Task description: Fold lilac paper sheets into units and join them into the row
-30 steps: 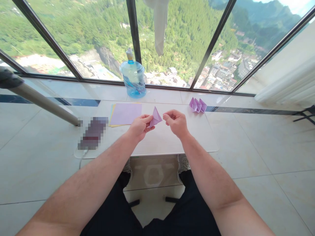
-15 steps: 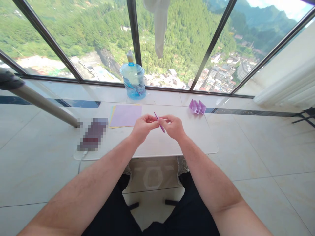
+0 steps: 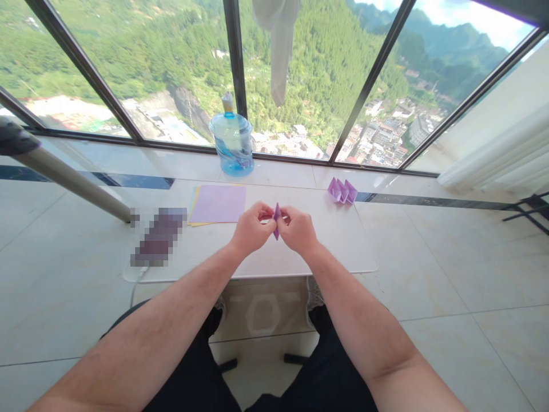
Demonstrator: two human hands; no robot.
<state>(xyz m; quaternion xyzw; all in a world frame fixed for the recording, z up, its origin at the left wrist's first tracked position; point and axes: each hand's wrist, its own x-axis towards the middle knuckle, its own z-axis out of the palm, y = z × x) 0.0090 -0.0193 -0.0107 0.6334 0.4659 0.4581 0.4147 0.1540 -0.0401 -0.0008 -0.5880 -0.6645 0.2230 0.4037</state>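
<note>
A small folded purple paper (image 3: 277, 222) stands edge-on between my hands above the white table (image 3: 214, 252). My left hand (image 3: 254, 226) pinches it from the left side, thumb toward me. From the right, my right hand (image 3: 297, 226) grips the same paper with thumb and fingers. Parts of the paper are hidden behind my fingertips. A stack of square paper sheets (image 3: 218, 203), purple on top with yellow and blue-green edges showing, lies left of my hands. To the far right, several folded purple paper pieces (image 3: 342, 190) sit nested in a row.
A blue water jug (image 3: 232, 143) stands behind the table by the window. A blurred-out flat object (image 3: 159, 237) with a white cable lies at the table's left end. A grey pole (image 3: 72, 177) slants in from the left. My legs are below the table's front edge.
The folded paper has turned from a slant to nearly upright, and a little more of its face shows. Both hands have shifted slightly with it, still holding on.
</note>
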